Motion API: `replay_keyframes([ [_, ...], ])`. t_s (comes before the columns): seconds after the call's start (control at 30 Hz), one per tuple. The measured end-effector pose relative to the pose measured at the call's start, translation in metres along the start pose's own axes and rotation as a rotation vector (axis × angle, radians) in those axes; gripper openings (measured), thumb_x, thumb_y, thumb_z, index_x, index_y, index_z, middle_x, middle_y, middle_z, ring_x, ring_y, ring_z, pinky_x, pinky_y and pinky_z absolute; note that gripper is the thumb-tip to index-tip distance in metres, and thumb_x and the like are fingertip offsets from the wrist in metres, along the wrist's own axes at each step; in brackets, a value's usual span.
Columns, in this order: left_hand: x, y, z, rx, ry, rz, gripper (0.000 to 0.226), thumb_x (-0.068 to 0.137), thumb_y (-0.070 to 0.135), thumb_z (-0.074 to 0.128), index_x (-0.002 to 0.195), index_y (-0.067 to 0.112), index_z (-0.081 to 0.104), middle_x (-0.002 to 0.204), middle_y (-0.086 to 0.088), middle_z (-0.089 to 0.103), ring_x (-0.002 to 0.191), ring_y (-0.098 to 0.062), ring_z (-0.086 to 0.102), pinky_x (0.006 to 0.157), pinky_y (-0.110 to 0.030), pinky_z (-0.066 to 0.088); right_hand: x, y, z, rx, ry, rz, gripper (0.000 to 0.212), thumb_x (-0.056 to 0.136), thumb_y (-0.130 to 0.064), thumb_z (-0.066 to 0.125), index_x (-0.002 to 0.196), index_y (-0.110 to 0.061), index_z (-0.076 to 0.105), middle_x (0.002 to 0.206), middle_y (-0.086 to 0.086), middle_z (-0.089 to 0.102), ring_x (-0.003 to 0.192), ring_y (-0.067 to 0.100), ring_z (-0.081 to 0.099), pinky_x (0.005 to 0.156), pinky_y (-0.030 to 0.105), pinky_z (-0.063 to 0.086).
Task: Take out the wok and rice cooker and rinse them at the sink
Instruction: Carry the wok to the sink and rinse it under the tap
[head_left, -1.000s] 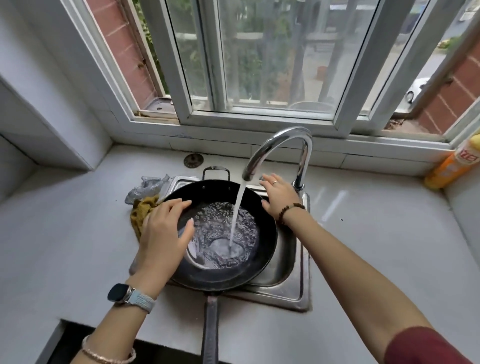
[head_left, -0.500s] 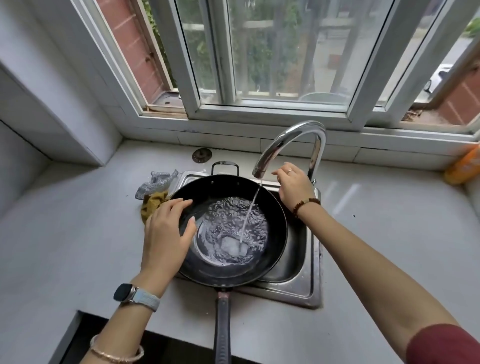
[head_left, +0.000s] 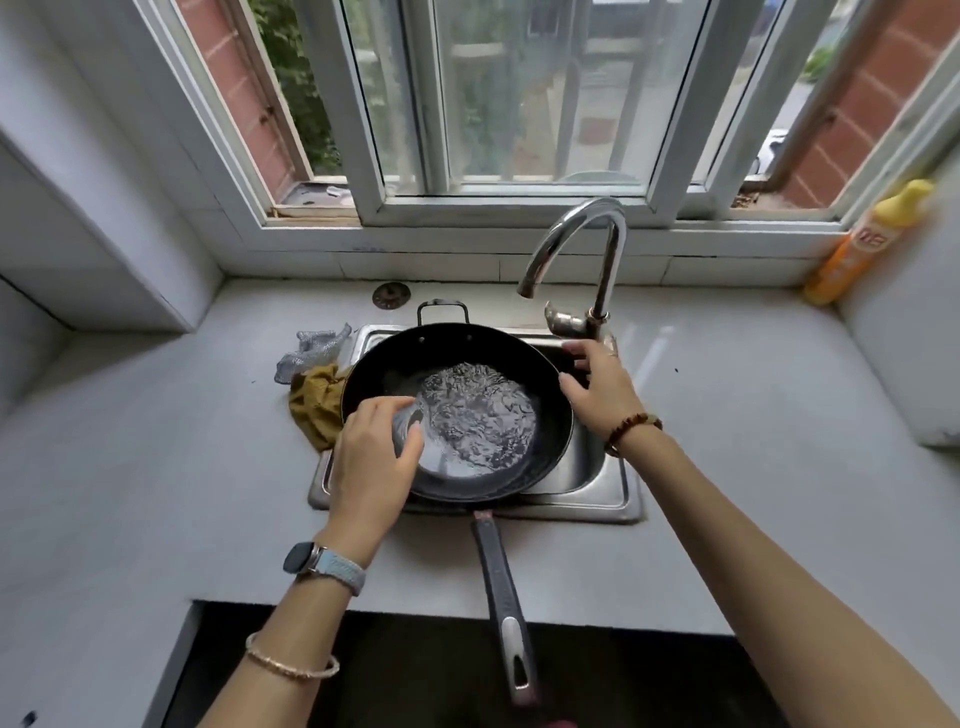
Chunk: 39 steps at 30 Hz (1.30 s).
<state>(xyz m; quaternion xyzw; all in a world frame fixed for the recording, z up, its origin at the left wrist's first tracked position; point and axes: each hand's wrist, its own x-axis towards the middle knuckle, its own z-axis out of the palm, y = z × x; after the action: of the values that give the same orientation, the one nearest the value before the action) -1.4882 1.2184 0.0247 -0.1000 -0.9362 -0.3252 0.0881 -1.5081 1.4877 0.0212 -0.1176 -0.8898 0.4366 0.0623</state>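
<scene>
A black wok (head_left: 467, 353) sits in the steel sink (head_left: 597, 499), holding a pool of rippling water (head_left: 478, 421). Its long handle (head_left: 501, 587) points toward me over the counter edge. My left hand (head_left: 371, 457) lies over the wok's left rim, with fingers and thumb reaching inside at the water's edge. My right hand (head_left: 602, 384) is at the wok's right rim, fingers relaxed, thumb touching the rim, just below the faucet lever (head_left: 563, 322). No water runs from the faucet (head_left: 571, 228). No rice cooker is in view.
A yellow-brown cloth (head_left: 314, 400) and a silvery scourer (head_left: 309, 351) lie left of the sink. A round drain plug (head_left: 390, 295) rests behind them. An orange bottle (head_left: 857, 244) stands in the back right corner. White counter runs on both sides under the window.
The stream from the faucet has stopped. My right hand dropped from the faucet lever to the wok's right rim. My left hand stays on the left rim.
</scene>
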Motion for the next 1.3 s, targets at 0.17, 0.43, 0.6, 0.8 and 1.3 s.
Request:
replay_keyframes([
  [0.17, -0.045, -0.008, 0.0, -0.119, -0.108, -0.041, 0.008, 0.094, 0.019, 0.056, 0.1, 0.017, 0.061, 0.095, 0.001, 0.058, 0.081, -0.003, 0.053, 0.074, -0.006, 0.034, -0.091, -0.022, 0.029, 0.072, -0.035, 0.241, 0.037, 0.089, -0.015, 0.059, 0.125, -0.009, 0.051, 0.114, 0.008, 0.057, 0.09, 0.016, 0.055, 0.082, 0.024, 0.041],
  [0.43, -0.091, -0.016, 0.042, -0.587, -0.573, -0.627, 0.016, 0.095, 0.033, 0.054, 0.1, 0.018, 0.056, 0.102, -0.004, 0.066, 0.087, -0.018, 0.068, 0.077, -0.042, 0.059, -0.189, -0.026, 0.08, 0.0, -0.226, 0.532, 0.052, 0.086, -0.033, 0.064, 0.13, -0.013, 0.045, 0.112, 0.007, 0.058, 0.103, 0.021, 0.057, 0.09, 0.029, 0.045],
  [0.6, -0.092, -0.002, 0.073, -0.94, -0.777, -0.917, 0.025, 0.098, 0.027, 0.05, 0.1, 0.006, 0.062, 0.093, -0.01, 0.073, 0.073, -0.02, 0.067, 0.06, -0.031, 0.055, -0.203, -0.028, 0.1, 0.034, -0.254, 0.619, 0.038, 0.079, -0.033, 0.069, 0.104, -0.019, 0.045, 0.107, 0.013, 0.067, 0.092, 0.03, 0.067, 0.083, 0.039, 0.055],
  [0.8, -0.089, 0.013, 0.091, -1.168, -0.739, -1.092, 0.017, 0.095, 0.017, 0.056, 0.082, 0.006, 0.058, 0.073, -0.009, 0.071, 0.068, -0.021, 0.067, 0.073, -0.033, 0.055, -0.197, -0.034, 0.112, 0.019, -0.239, 0.72, 0.045, 0.078, -0.031, 0.057, 0.12, -0.016, 0.049, 0.099, 0.012, 0.068, 0.061, 0.024, 0.069, 0.061, 0.036, 0.06],
  [1.3, -0.097, 0.026, 0.084, -0.958, -0.648, -0.916, 0.026, 0.098, 0.016, 0.052, 0.073, 0.008, 0.053, 0.057, -0.001, 0.057, 0.057, -0.014, 0.053, 0.06, -0.025, 0.047, -0.208, -0.034, 0.114, 0.167, -0.099, 0.735, 0.03, 0.093, -0.036, 0.05, 0.108, -0.013, 0.061, 0.103, 0.011, 0.067, 0.089, 0.024, 0.064, 0.073, 0.033, 0.054],
])
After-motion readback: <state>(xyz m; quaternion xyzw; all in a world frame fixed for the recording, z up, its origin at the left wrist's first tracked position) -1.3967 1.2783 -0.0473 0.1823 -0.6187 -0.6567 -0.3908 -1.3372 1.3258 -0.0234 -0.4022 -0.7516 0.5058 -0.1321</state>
